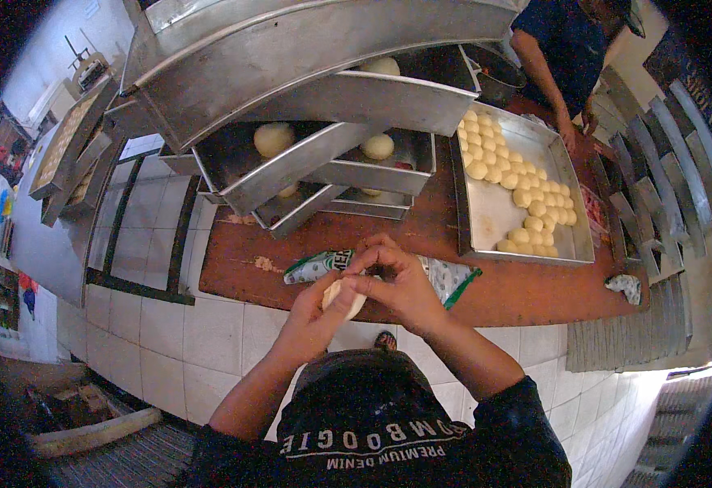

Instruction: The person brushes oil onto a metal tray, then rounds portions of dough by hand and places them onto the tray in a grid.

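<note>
My left hand [319, 313] is wrapped round a pale piece of dough [348, 307], held over the wooden table's near side. My right hand [388, 285] is closed with thumb and fingers pinched at the dough's upper edge; its fingertips partly hide it. Beneath both hands lies a green-and-silver plastic packet [452, 279]. Beyond it, to the right, a large metal tray [470, 232] holds several rows of small round dough balls [526, 195].
Stacked metal pans [307, 57] with larger dough balls [274, 139] rise at the back. A person's arm [547, 85] reaches to the table [502, 301] at back right. More trays [75, 138] stand left, upright metal pans [657, 187] right. Tiled floor [161, 333] shows below.
</note>
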`<state>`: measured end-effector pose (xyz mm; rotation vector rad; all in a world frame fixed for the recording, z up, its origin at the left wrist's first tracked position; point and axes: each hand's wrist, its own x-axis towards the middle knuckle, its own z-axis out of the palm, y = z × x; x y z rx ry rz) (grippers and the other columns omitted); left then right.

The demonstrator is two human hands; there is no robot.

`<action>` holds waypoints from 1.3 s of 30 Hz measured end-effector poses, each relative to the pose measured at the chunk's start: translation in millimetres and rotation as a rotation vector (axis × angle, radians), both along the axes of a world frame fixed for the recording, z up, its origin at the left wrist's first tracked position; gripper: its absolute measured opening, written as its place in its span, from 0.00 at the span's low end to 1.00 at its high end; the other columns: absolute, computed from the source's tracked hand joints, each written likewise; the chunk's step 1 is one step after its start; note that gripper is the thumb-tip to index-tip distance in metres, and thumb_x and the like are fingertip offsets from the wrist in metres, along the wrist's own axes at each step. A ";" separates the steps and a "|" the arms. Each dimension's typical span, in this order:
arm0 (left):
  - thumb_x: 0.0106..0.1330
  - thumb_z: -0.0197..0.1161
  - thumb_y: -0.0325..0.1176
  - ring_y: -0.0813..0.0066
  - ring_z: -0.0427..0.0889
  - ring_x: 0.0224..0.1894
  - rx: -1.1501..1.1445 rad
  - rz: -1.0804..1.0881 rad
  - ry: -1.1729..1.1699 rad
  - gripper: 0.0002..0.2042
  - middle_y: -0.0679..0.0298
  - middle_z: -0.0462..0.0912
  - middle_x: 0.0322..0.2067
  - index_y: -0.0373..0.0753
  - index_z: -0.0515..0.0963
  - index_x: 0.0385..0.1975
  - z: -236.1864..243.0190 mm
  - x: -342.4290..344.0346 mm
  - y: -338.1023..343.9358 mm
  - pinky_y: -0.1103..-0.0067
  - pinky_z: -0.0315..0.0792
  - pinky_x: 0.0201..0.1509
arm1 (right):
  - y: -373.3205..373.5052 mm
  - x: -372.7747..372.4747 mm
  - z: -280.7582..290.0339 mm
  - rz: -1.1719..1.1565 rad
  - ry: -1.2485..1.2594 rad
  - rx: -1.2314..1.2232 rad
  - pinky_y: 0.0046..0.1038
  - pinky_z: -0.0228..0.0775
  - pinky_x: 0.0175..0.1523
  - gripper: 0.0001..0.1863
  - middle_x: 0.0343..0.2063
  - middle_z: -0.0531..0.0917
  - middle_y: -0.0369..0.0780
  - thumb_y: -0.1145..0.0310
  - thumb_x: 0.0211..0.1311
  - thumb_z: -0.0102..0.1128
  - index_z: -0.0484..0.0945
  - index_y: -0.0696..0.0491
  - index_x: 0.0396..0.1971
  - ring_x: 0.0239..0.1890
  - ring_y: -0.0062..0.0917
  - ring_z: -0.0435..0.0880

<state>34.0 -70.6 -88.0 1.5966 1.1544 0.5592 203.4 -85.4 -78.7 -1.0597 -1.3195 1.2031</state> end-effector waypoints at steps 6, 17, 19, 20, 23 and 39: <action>0.69 0.31 0.47 0.63 0.74 0.44 0.223 -0.232 0.213 0.23 0.53 0.76 0.39 0.37 0.62 0.53 0.4 -18.8 15.5 0.69 0.64 0.53 | -17.6 -9.8 24.2 -0.076 -0.739 0.568 0.29 0.60 0.50 0.09 0.38 0.74 0.39 0.72 0.47 0.61 0.79 0.50 0.32 0.45 0.31 0.69; 0.66 0.33 0.54 0.58 0.61 0.59 -0.418 -0.283 -1.054 0.31 0.51 0.59 0.58 0.37 0.50 0.61 21.7 4.1 40.5 0.65 0.56 0.61 | -12.7 -15.6 18.2 0.170 0.075 -0.094 0.24 0.70 0.38 0.04 0.29 0.77 0.34 0.72 0.49 0.61 0.74 0.52 0.25 0.32 0.22 0.75; 0.62 0.38 0.59 0.58 0.60 0.59 0.096 -0.155 -0.575 0.34 0.51 0.59 0.58 0.38 0.50 0.61 14.1 6.4 23.8 0.65 0.57 0.61 | -7.2 -17.0 18.4 0.113 0.448 -0.291 0.23 0.70 0.38 0.04 0.27 0.77 0.34 0.71 0.51 0.60 0.73 0.53 0.26 0.31 0.21 0.75; 0.59 0.51 0.52 0.59 0.61 0.59 -0.224 0.026 -0.863 0.34 0.52 0.60 0.58 0.39 0.52 0.60 1.8 11.2 15.2 0.68 0.59 0.60 | -6.3 -23.4 21.0 0.100 0.626 -0.359 0.23 0.71 0.38 0.05 0.27 0.76 0.34 0.71 0.52 0.59 0.73 0.53 0.26 0.30 0.20 0.75; 0.54 0.62 0.41 0.61 0.63 0.57 0.165 -0.060 -0.706 0.33 0.54 0.63 0.55 0.38 0.55 0.58 3.8 20.6 6.3 0.71 0.60 0.60 | -5.6 -28.0 9.8 0.071 0.757 -0.476 0.25 0.71 0.42 0.07 0.30 0.78 0.37 0.71 0.56 0.55 0.73 0.54 0.35 0.32 0.21 0.77; 0.46 0.65 0.45 0.56 0.63 0.54 0.565 -0.255 0.498 0.29 0.53 0.70 0.46 0.38 0.67 0.48 -43.4 1.9 27.8 0.59 0.46 0.62 | 0.9 -5.9 52.0 0.312 -0.887 0.550 0.39 0.59 0.54 0.28 0.48 0.65 0.48 0.71 0.44 0.60 0.65 0.51 0.50 0.50 0.45 0.65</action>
